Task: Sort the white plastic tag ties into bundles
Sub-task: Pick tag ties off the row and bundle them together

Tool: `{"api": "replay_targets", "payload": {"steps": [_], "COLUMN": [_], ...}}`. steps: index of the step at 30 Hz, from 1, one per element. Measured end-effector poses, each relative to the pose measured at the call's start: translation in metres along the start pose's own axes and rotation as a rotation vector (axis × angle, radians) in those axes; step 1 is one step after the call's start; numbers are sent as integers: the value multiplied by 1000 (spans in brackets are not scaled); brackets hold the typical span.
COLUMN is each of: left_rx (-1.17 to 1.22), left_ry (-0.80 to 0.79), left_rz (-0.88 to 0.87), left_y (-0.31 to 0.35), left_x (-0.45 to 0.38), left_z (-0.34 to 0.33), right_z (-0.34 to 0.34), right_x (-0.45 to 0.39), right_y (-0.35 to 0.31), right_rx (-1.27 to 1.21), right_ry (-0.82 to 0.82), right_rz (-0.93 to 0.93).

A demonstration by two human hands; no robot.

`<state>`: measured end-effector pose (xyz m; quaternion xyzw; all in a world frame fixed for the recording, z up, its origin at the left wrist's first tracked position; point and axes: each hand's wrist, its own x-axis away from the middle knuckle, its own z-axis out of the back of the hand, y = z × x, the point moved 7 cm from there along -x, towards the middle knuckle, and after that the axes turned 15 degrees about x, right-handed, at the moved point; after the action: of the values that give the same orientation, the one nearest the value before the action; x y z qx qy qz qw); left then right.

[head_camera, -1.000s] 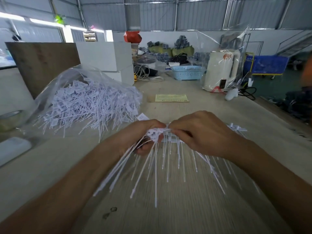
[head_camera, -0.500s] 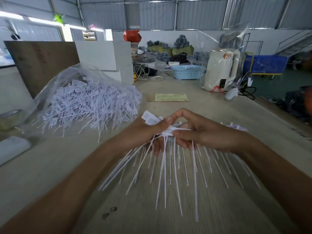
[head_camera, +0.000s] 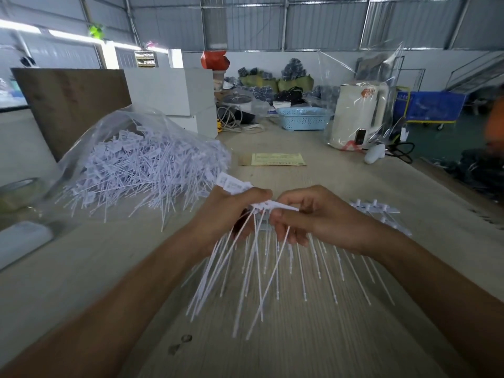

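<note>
Gathering step in progress. Just in front of the plastic bag (head_camera: 114, 148) of loose stock, the left hand (head_camera: 229, 214) is gripping the tag ties (head_camera: 253, 268) by their heads; the right hand (head_camera: 311, 219) is pinching one tie there. Next move, by judgement: aligning heads evenly.

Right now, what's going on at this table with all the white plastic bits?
A person is sorting white tag ties. The left hand grips a bunch of ties by their heads, tails fanning down toward the table, while the right hand pinches at the same bunch. A clear bag of loose ties lies to the left.
</note>
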<state>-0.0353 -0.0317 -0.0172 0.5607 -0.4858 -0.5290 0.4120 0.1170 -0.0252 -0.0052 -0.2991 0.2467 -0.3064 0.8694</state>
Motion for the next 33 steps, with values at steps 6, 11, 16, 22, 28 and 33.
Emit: {"api": "replay_targets", "payload": {"steps": [6, 11, 16, 22, 28, 33], "left_rx": [-192, -213, 7, 361, 340, 269], "left_ry": [-18, -239, -183, -191, -142, -6], "left_rz": [337, 357, 169, 278, 308, 260], "left_y": [-29, -12, 2, -17, -20, 0], "left_x": [-19, 5, -4, 3, 1, -2], "left_z": [7, 15, 2, -34, -35, 3], "right_z": [1, 21, 47, 22, 13, 5], "right_x": [1, 11, 14, -3, -4, -7], "right_y": [-29, -8, -9, -6, -2, -2], "right_rx": [801, 659, 157, 48, 166, -37], "right_ry": [207, -172, 35, 369, 460, 338], "right_rz": [324, 195, 138, 85, 54, 72]}}
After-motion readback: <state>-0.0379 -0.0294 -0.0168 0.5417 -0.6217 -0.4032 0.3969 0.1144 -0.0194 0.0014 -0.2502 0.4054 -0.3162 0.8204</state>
